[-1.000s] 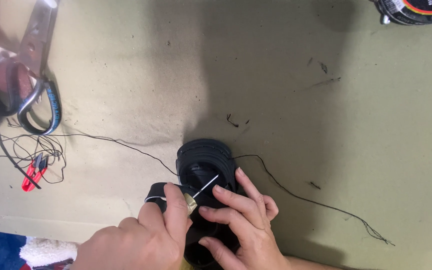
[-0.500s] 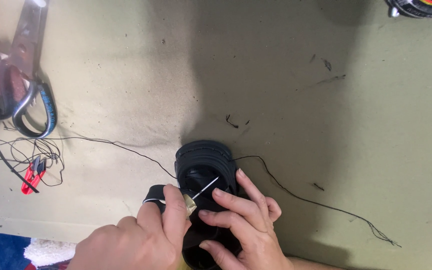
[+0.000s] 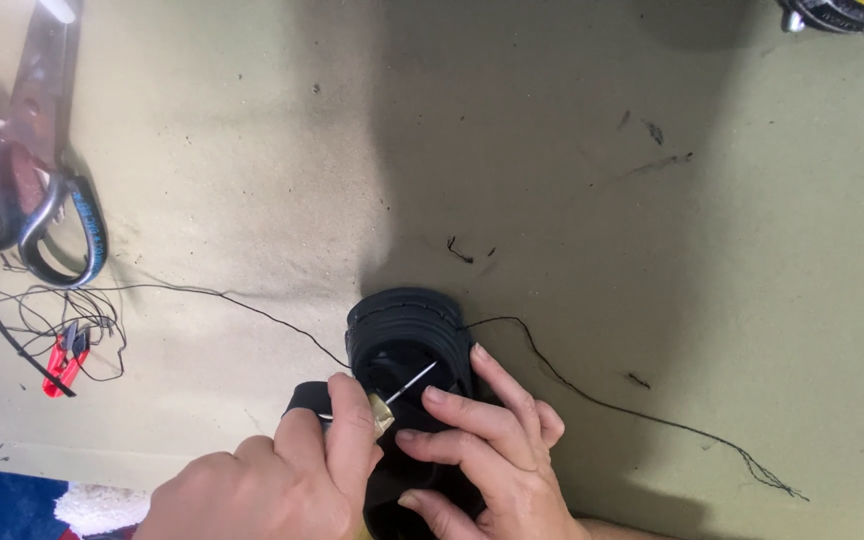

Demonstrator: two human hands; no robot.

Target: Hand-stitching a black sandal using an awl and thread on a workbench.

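1. Two hands work at the near edge of the worktop (image 3: pixel 252 150). The left hand (image 3: pixel 272 480) is closed, thumb and fingers pinched on a needle (image 3: pixel 412 381) that has a small brass-coloured cap at its base. The right hand (image 3: pixel 482 450) lies half open with its fingers spread over a black shoe upper (image 3: pixel 407 330), pressing it down rather than gripping it.
2. The black shoe upper sits just beyond both hands, toe pointing away, its opening facing up. The needle tip points into that opening, close to the right hand's fingertips.
3. Risk, as I judge it: the needle tip stands very near the right index finger, so a slip through the stiff material could prick it.
4. A black thread (image 3: pixel 602 400) runs from the shoe upper to the right across the worktop and frays at its end; another strand (image 3: pixel 252 305) trails left. Either could snag or knot if pulled quickly.
5. The only hollow thing nearby is the shoe upper's opening; I see only the needle tip inside it, and the interior is too dark to tell more.
6. Farther left lie red thread snips (image 3: pixel 62 365) in a tangle of thread, then large scissors (image 3: pixel 37 150), blades reaching to the far edge. A reaching forearm could catch the tangle.
7. At the far right corner, part of a round dark object (image 3: pixel 842 12) shows; what it is I cannot tell.
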